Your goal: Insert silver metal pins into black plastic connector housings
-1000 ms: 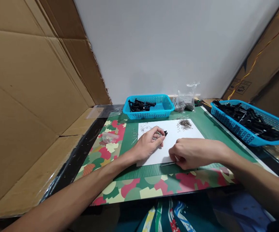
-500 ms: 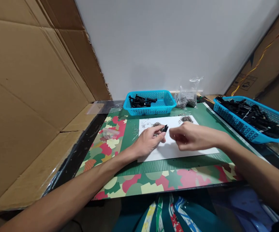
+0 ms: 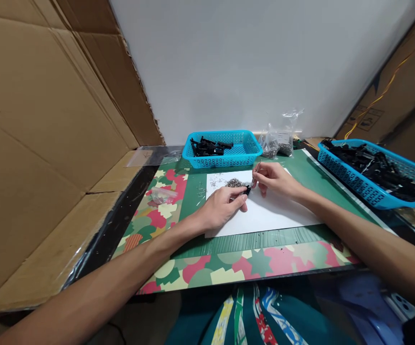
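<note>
My left hand (image 3: 225,206) is closed on a small black plastic part (image 3: 247,190), pinched between thumb and fingers just above a white sheet (image 3: 264,215). Fingers bent, my right hand (image 3: 270,178) grips a slim silver metal tool (image 3: 253,182), whose lower end is at the black part; I cannot make out its exact kind. Right behind my left fingers lies a pile of tiny metal pieces (image 3: 234,183) on the sheet, with more pieces scattered to its left. My right hand hides the sheet's far right area.
A blue basket (image 3: 221,162) with black plastic parts stands at the back. Another blue basket (image 3: 375,194), fuller, is at the right. Clear bags of small metal pieces (image 3: 277,146) lean by the wall. A small plastic bag (image 3: 163,195) lies on the green mat (image 3: 193,247). Cardboard (image 3: 42,143) walls the left.
My right hand has turned and moved up and left to the black part, and the slim metal tool now shows in its fingers. My left hand has stayed nearly still.
</note>
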The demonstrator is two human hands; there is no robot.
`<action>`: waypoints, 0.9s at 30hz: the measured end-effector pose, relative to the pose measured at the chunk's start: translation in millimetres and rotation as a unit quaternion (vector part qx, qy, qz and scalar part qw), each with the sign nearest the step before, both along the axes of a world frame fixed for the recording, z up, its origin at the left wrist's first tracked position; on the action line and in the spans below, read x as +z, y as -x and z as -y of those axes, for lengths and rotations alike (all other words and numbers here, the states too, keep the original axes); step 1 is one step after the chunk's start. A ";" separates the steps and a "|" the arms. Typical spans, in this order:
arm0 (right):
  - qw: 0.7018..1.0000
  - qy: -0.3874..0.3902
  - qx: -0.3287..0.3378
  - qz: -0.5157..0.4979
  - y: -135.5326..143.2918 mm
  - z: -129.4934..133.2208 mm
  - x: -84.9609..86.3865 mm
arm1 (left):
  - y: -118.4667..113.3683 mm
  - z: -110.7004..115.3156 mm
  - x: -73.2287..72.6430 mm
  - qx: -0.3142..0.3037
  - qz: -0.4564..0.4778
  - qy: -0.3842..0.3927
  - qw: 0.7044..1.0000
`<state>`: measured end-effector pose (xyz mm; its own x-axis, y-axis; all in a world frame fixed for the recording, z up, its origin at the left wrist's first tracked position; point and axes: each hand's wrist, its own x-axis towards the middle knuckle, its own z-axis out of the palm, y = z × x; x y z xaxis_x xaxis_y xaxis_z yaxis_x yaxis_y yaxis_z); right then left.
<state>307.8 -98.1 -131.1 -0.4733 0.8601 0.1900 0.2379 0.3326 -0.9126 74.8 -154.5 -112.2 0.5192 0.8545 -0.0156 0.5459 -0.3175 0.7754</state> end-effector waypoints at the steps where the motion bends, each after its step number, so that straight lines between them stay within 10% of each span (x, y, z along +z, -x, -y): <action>1: 1.000 -0.007 0.001 0.004 0.1 0.5 0.2 | 0.0 -0.1 0.6 -0.002 -0.003 0.000 1.000; 27: 0.995 -0.072 -0.060 0.042 8.2 6.4 -2.3 | 0.1 -1.6 -1.8 -0.027 0.019 0.003 0.999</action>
